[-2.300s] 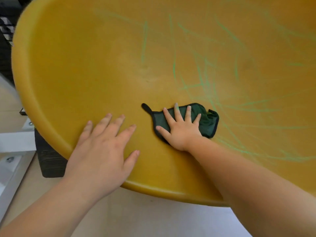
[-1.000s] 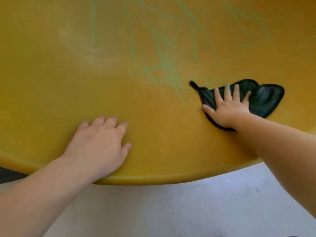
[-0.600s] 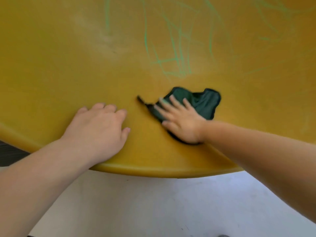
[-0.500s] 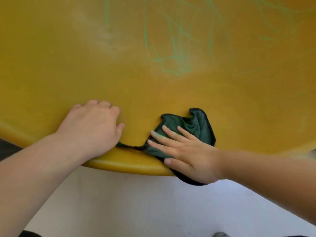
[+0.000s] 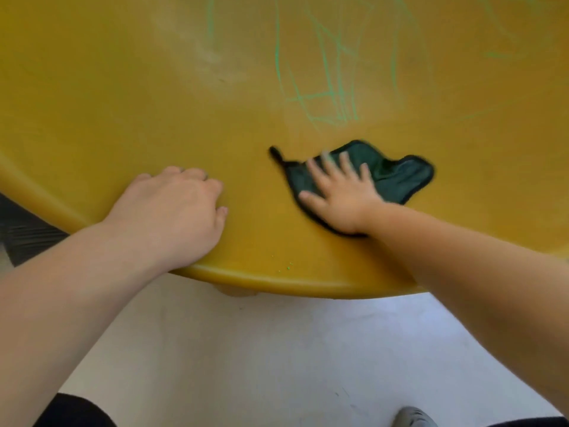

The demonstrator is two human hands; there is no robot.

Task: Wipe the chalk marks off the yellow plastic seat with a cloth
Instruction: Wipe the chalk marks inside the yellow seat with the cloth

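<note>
The yellow plastic seat (image 5: pixel 123 103) fills the upper half of the head view, its rounded front rim curving across the middle. Green chalk marks (image 5: pixel 332 87) cross its upper middle, with fainter ones toward the top right. A dark green cloth (image 5: pixel 397 174) lies flat on the seat below the marks. My right hand (image 5: pixel 338 195) presses on the cloth's left part with straight, spread fingers, blurred by motion. My left hand (image 5: pixel 175 211) rests on the seat near the front rim, its fingers bent down against the surface and holding nothing.
A few green chalk crumbs (image 5: pixel 288 266) lie near the seat's front rim. Below the rim is a pale floor (image 5: pixel 261 349). A dark slatted object (image 5: pixel 24 235) shows at the left edge. A shoe tip (image 5: pixel 412 417) shows at the bottom right.
My right hand slid the cloth down to the front rim, then back up and right onto the seat. The chalk lines on the lower seat are gone. My left hand stayed put.
</note>
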